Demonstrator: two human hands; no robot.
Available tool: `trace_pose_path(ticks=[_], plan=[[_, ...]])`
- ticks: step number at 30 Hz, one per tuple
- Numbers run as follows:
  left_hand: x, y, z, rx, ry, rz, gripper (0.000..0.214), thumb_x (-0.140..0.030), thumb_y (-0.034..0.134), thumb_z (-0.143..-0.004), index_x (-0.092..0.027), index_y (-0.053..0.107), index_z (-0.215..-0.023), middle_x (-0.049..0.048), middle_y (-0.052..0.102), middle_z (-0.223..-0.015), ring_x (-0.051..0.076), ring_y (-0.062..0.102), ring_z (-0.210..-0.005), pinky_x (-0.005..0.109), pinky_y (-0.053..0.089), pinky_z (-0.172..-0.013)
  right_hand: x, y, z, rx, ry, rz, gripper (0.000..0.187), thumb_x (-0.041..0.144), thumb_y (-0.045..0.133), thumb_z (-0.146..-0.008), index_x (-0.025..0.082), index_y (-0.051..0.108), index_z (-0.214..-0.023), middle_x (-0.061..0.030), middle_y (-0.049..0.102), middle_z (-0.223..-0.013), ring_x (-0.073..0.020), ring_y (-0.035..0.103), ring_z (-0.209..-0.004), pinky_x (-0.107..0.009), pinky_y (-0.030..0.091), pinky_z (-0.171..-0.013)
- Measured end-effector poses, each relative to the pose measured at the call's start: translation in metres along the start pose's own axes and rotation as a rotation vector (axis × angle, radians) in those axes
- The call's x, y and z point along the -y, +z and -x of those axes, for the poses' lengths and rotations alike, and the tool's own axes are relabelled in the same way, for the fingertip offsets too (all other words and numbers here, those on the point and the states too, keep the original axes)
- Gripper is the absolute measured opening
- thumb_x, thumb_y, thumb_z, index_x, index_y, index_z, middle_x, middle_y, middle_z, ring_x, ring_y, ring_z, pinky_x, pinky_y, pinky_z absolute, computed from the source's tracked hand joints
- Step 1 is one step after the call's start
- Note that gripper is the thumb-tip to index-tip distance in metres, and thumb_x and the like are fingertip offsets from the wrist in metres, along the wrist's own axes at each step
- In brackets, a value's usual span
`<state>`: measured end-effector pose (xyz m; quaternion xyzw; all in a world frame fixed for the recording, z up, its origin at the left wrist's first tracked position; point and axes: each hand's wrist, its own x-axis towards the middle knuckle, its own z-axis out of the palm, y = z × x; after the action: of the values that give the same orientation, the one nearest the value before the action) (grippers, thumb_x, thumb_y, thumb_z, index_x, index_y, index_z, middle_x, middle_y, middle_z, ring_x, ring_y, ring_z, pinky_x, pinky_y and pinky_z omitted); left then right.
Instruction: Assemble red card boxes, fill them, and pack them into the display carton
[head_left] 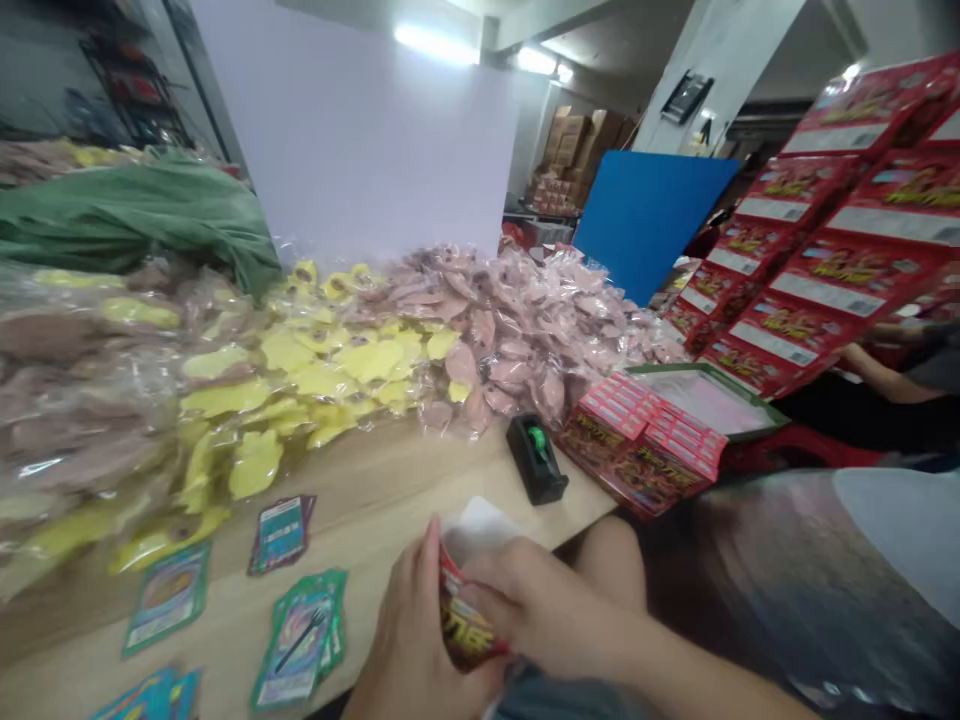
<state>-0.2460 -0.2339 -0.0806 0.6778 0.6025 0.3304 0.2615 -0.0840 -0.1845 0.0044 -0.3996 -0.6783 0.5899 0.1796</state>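
Fingers (429, 570) pinch a glossy red packet (466, 615).

Two hands (416, 640) (544, 610), one red packet (466, 625)

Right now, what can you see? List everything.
Clear plastic bags of shapes: many, pink and yellow, heaped along the table.
Sack: one, green, atop the left heap.
Wooden table: one, pale, beneath the heaps.
Card packets: four, green and blue, front left on the table.
Tape dispenser: one, black, on the table.
Small boxes: several, red, at the table's right corner.
Stacked cartons: many, red, far right.
Board: one, blue, behind the bags.
Co-worker's arm: one, bare, far right.
Packet: one, red, held in both hands.
Left hand, right hand: two, gripping the packet.
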Motion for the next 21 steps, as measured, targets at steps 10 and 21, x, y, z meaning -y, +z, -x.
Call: trace_pose_path(ticks=[10, 21], plan=[[-0.022, 0.013, 0.034, -0.329, -0.110, 0.347, 0.033, -0.032, 0.059, -0.072, -0.023, 0.039, -0.098, 0.0049, 0.052, -0.102, 0.019, 0.055, -0.086, 0.031, 0.046, -0.076, -0.057, 0.008, 0.032, -0.279, 0.008, -0.619, 0.033, 0.043, 0.049, -0.081, 0.019, 0.064, -0.097, -0.0070, 0.065, -0.084, -0.0210, 0.058, -0.083, -0.032, 0.044, -0.075], [0.024, 0.038, 0.040, 0.059, -0.447, 0.607, 0.054, -0.018, 0.060, -0.069, -0.018, 0.028, -0.113, 0.0027, 0.060, -0.088, 0.018, 0.059, -0.077, 0.029, 0.046, -0.071, -0.093, 0.021, 0.001, 0.099, 0.285, -0.778, 0.033, 0.033, 0.058, -0.075, 0.013, 0.064, -0.102, -0.0082, 0.068, -0.093, -0.0205, 0.061, -0.087, -0.035, 0.041, -0.086]])
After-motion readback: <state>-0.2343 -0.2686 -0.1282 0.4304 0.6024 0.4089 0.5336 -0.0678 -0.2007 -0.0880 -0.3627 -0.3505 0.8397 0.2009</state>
